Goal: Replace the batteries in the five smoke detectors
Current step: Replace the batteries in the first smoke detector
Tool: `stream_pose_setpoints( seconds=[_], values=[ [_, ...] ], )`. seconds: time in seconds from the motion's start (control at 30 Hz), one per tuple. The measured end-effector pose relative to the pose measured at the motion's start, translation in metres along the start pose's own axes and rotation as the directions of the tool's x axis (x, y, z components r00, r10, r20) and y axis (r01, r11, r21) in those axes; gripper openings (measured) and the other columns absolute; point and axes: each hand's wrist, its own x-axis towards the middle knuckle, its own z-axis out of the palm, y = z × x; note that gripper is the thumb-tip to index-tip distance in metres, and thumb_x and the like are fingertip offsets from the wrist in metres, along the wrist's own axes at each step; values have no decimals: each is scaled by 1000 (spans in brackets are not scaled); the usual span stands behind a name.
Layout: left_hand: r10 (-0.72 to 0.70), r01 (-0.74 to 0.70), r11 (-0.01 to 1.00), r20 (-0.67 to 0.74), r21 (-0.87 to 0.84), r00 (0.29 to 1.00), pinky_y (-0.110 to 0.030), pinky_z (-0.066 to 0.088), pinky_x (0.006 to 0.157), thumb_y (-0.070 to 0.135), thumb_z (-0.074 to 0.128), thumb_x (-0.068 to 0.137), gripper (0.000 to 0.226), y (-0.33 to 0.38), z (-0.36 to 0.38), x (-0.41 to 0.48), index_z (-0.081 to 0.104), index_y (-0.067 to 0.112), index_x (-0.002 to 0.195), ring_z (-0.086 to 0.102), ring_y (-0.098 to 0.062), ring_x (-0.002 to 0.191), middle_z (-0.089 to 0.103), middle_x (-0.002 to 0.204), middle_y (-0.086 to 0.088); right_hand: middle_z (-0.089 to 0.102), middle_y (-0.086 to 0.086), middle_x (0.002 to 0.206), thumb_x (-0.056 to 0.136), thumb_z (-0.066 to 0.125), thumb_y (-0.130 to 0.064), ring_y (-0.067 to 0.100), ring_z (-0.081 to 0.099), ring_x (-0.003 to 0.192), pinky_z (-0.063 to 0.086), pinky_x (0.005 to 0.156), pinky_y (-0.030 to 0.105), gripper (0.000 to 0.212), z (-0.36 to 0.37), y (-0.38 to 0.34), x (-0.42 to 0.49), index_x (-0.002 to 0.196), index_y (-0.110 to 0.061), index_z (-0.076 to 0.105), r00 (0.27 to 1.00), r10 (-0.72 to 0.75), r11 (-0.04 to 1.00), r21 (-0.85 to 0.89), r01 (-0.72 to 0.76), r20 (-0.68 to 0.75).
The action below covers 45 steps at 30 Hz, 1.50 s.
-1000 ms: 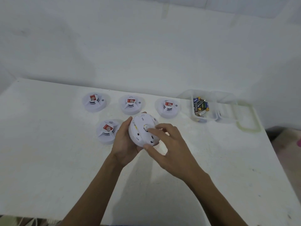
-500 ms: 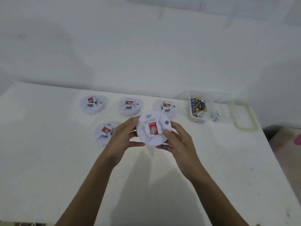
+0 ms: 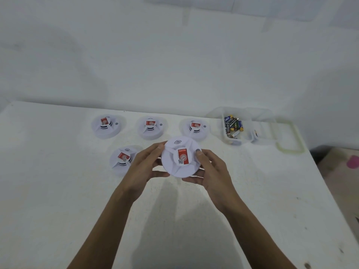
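- Left hand [image 3: 140, 167] and right hand [image 3: 210, 169] grip the round white plastic smoke detector [image 3: 180, 159] by its rim above the white tabletop [image 3: 58, 191].
- Clear plastic box [image 3: 240, 140] holds batteries [image 3: 233, 126].

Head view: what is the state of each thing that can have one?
Held detector, in both hands, label toward camera.
Left hand, gripping its left edge.
Right hand, gripping its right edge.
Four other detectors, lying label up.
Battery box, open, batteries inside.

White table [image 3: 50, 191] against white wall [image 3: 155, 65]
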Motion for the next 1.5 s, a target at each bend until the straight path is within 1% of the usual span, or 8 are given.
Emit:
stream_pose_setpoints(
  seconds=[0.1, 0.2, 0.4, 0.53, 0.77, 0.87, 1.2, 1.5],
  values=[
    [-11, 10, 1000, 16, 10, 1000, -36, 58, 75, 46, 46, 83, 30, -1, -1, 0, 63, 43, 108, 68, -19, 101, 72, 106, 12, 69, 1, 107, 95, 54, -29, 22, 70, 95, 60, 75, 38, 18, 0, 3, 0, 107, -20, 62, 999, -20, 999, -35, 19, -26],
    [-20, 20, 1000, 34, 6, 999, -40, 58, 78, 47, 46, 84, 32, -3, 0, 0, 63, 42, 110, 67, -20, 103, 71, 111, 9, 69, -2, 106, 95, 54, -28, 22, 69, 95, 60, 74, 38, 14, 0, 4, 1, 104, -21, 62, 999, -29, 999, -47, 27, -40],
    [-29, 28, 1000, 41, 7, 999, -37, 58, 77, 47, 45, 84, 34, -4, -1, 0, 62, 39, 112, 67, -20, 103, 71, 111, 10, 69, -1, 107, 95, 54, -30, 23, 69, 96, 59, 78, 42, 15, 0, 6, 1, 105, -21, 62, 999, -17, 999, -52, 14, -45],
    [-35, 36, 999, 36, -10, 999, -35, 58, 75, 45, 45, 83, 31, -4, 0, 0, 61, 41, 109, 67, -19, 102, 71, 106, 14, 68, 0, 108, 95, 54, -29, 24, 69, 97, 59, 79, 44, 16, 0, 7, 2, 106, -21, 62, 999, -18, 998, -64, 15, -51],
    [-48, 49, 999, 52, -15, 997, -37, 58, 77, 45, 44, 85, 32, -4, -1, 1, 62, 41, 111, 67, -19, 104, 71, 111, 11, 68, 0, 108, 95, 54, -30, 23, 69, 96, 60, 77, 41, 19, 0, 7, 1, 108, -19, 61, 999, -18, 998, -56, 16, -46],
    [-49, 50, 999, 61, -17, 997, -39, 57, 80, 46, 44, 86, 32, -4, -2, 1, 63, 40, 112, 66, -19, 104, 70, 113, 9, 68, 0, 109, 94, 55, -31, 23, 69, 96, 59, 78, 43, 19, 0, 8, 1, 108, -20, 61, 998, -20, 998, -63, 17, -53],
    [-48, 49, 999, 65, -16, 997, -37, 57, 77, 45, 43, 87, 34, -5, -1, 1, 62, 38, 115, 66, -18, 104, 70, 112, 10, 68, 4, 109, 95, 55, -30, 26, 70, 96, 58, 79, 49, 24, -2, 9, 0, 111, -15, 61, 999, -19, 998, -56, 17, -42],
    [-51, 53, 998, 68, -35, 996, -36, 58, 76, 45, 44, 86, 34, -6, -2, 1, 62, 38, 114, 67, -18, 103, 70, 112, 9, 68, 5, 111, 93, 56, -32, 26, 69, 97, 58, 80, 48, 25, -1, 12, 2, 112, -16, 61, 998, 11, 999, -36, -13, -57]
  ],
)
